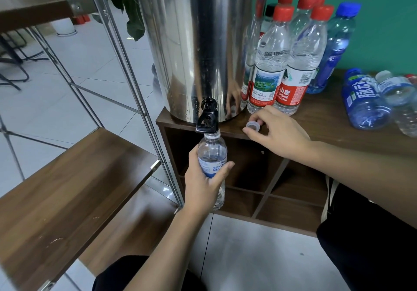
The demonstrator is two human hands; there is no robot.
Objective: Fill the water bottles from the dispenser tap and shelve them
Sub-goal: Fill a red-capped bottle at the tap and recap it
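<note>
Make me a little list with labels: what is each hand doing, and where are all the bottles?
left hand: holds the open bottle with its mouth under the black tap
right hand: pinches a small cap on the cabinet top
dispenser: shiny metal, on the cabinet top
capped bottles: standing beside the dispenser
blue bottles: lying on their sides, far right

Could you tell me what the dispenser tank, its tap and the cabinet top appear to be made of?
Dispenser tank: polished metal, likely stainless steel; it mirrors the bottles and a hand.
Tap: glossy black, apparently moulded plastic.
Cabinet top: dark wood-grain board, probably laminate rather than solid wood; the grain looks flat and uniform.
</note>
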